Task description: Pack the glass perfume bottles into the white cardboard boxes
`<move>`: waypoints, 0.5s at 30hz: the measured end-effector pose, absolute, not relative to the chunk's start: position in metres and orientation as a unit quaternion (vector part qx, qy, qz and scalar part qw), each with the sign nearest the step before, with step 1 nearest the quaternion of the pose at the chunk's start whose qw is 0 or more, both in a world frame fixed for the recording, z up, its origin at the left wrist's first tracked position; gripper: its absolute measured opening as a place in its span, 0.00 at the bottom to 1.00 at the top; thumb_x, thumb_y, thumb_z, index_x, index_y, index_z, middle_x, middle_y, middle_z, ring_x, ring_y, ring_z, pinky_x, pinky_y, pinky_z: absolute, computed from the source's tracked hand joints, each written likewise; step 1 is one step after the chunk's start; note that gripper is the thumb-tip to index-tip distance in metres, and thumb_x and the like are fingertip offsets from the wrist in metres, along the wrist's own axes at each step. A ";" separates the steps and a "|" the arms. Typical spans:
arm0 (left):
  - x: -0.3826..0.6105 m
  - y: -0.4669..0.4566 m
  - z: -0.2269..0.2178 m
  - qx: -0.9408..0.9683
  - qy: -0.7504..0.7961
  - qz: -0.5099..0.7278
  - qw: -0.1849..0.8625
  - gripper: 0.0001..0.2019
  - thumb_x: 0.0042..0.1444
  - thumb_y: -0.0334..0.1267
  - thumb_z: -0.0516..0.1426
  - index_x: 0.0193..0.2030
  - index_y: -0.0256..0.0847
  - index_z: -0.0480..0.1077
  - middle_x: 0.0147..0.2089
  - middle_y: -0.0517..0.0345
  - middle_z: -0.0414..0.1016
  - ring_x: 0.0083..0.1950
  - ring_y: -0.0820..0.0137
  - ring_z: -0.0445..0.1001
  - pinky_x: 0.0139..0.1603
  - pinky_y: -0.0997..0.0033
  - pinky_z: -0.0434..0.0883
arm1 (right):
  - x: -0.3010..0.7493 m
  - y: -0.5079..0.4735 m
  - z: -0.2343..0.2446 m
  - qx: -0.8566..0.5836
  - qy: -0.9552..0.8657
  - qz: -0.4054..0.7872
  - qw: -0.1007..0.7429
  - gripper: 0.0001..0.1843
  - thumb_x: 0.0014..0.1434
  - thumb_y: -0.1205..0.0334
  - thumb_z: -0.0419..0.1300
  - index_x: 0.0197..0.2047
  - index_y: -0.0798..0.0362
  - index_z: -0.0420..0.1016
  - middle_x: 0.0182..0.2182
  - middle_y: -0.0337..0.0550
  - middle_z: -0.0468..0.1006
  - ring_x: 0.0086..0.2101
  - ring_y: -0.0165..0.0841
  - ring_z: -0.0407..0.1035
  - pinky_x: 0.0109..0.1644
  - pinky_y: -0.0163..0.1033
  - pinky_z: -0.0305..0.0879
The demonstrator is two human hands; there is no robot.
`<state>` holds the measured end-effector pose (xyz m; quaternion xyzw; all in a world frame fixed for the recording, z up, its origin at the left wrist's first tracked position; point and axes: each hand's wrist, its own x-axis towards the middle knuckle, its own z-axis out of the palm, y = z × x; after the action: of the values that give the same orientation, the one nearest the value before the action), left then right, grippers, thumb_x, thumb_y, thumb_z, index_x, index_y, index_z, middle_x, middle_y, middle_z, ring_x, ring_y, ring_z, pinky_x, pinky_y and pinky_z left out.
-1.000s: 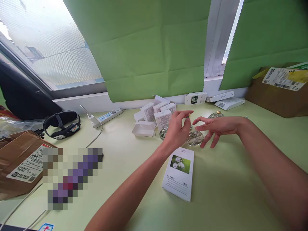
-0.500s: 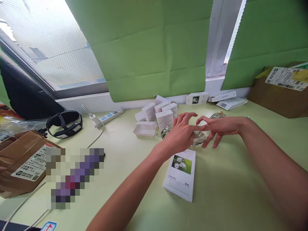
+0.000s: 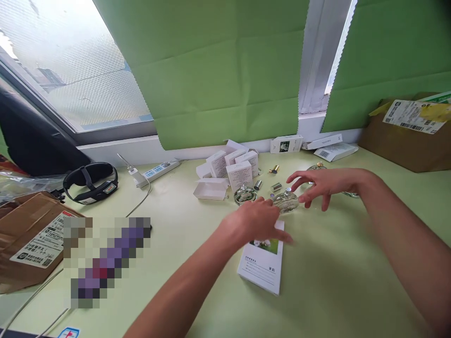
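Note:
My left hand (image 3: 257, 220) hovers over the upper part of a white box (image 3: 260, 270) with a flower picture, thumb stretched out and nothing seen in its grasp. To the right, my right hand (image 3: 322, 185) has its fingers spread beside a clear glass perfume bottle (image 3: 286, 203) with a silver neck; whether a fingertip touches the bottle I cannot tell. Another glass bottle (image 3: 245, 195) stands to the left. A gold-topped bottle (image 3: 317, 166) is partly hidden behind my right hand. Silver caps (image 3: 276, 187) and a gold cap (image 3: 274, 169) lie beyond the bottles.
Several small white boxes (image 3: 240, 175) cluster near the window sill, with an open white tray (image 3: 210, 189) in front. A power strip (image 3: 158, 172), a black headband device (image 3: 92, 183) and a cardboard box (image 3: 35, 239) are leftward. Another cardboard box (image 3: 405, 141) sits at right.
My hands have drawn apart. The left moved down and nearer to me over the white box, uncovering the caps and bottles; the right stayed near the bottle.

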<state>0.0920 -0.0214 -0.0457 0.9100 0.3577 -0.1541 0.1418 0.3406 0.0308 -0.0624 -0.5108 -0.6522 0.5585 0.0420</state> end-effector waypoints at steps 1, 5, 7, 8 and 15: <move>0.097 -0.027 -0.049 0.906 0.369 -0.162 0.128 0.28 0.59 0.61 0.54 0.49 0.36 0.75 0.52 0.42 0.75 0.57 0.50 0.70 0.50 0.57 0.71 | 0.339 0.032 -0.064 -0.513 -0.659 0.549 0.031 0.46 0.48 0.45 0.71 0.66 0.43 0.58 0.65 0.54 0.64 0.47 0.48 0.78 0.39 0.48 0.82; 0.107 -0.041 -0.055 0.904 0.376 -0.173 0.107 0.24 0.57 0.55 0.57 0.49 0.35 0.74 0.53 0.41 0.73 0.58 0.50 0.68 0.48 0.56 0.73 | 0.333 0.032 -0.063 -0.518 -0.675 0.526 0.014 0.46 0.44 0.47 0.72 0.64 0.44 0.62 0.63 0.53 0.67 0.47 0.47 0.77 0.41 0.48 0.82; 0.105 -0.040 -0.055 0.910 0.355 -0.179 0.116 0.24 0.56 0.54 0.59 0.50 0.36 0.74 0.54 0.42 0.73 0.58 0.51 0.67 0.48 0.56 0.73 | 0.337 0.029 -0.056 -0.532 -0.678 0.507 0.023 0.45 0.45 0.48 0.72 0.64 0.44 0.63 0.62 0.52 0.68 0.47 0.47 0.76 0.40 0.48 0.82; 0.102 -0.038 -0.054 0.916 0.338 -0.179 0.123 0.24 0.54 0.54 0.59 0.51 0.37 0.73 0.55 0.43 0.72 0.58 0.52 0.67 0.49 0.56 0.73 | 0.341 0.026 -0.050 -0.541 -0.680 0.493 0.037 0.43 0.46 0.47 0.71 0.64 0.43 0.64 0.62 0.52 0.68 0.47 0.47 0.76 0.40 0.48 0.82; 0.078 -0.020 -0.034 0.943 0.241 -0.084 0.211 0.39 0.48 0.44 0.66 0.67 0.51 0.58 0.69 0.51 0.57 0.69 0.53 0.57 0.60 0.53 0.69 | 0.369 0.006 -0.014 -0.622 -0.682 0.315 0.222 0.28 0.56 0.39 0.62 0.58 0.40 0.71 0.56 0.45 0.76 0.36 0.40 0.78 0.42 0.48 0.76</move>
<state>0.0781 -0.0200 -0.0337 0.9434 0.2413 -0.0839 0.2115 0.3686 0.0061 -0.0140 -0.6219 -0.6819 0.3148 0.2217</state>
